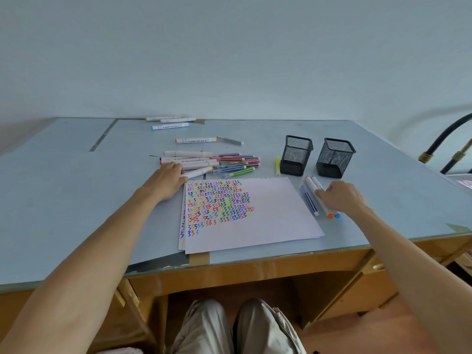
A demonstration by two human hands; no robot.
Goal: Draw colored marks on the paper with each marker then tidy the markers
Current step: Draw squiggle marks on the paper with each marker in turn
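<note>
A white sheet of paper [268, 213] lies on the desk, its left half filled with rows of coloured zigzag marks [217, 203]. My left hand [169, 178] is closed on the end of a white marker [200, 171] that rests at the paper's top left corner. Just beyond it lies a pile of white and thin coloured markers [219, 162]. My right hand [342, 198] pinches a blue-capped white marker [337, 215] lying flat right of the paper. Beside that one lie an orange-capped marker [313, 189] and a thin blue pen [310, 200].
Two black mesh pen holders [296, 155] [334, 158] stand behind the paper, with a yellow marker [277, 166] to their left. More white markers [171, 122] [196, 140] lie near the wall. The desk's front edge [255, 261] runs just below the paper.
</note>
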